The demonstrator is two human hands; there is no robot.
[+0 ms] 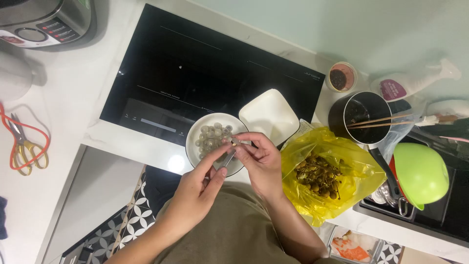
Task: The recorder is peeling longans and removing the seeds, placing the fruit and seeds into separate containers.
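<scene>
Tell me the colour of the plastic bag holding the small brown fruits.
Yellow, translucent plastic bag; it shows best in the head view, just right of the right hand.

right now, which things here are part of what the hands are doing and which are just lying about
In use: left hand, small metal tool, right hand, round white bowl of pale peeled fruit, yellow plastic bag of brown fruit.
Lying about: orange-handled scissors, black pot with chopsticks, green plastic bowl.

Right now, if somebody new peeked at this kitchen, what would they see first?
Probably the bright yellow bag of small brown fruits on the counter, right of the hands. Next, the left hand and right hand pinching one small fruit together over a white bowl of pale peeled fruits, in front of the black cooktop.
</scene>
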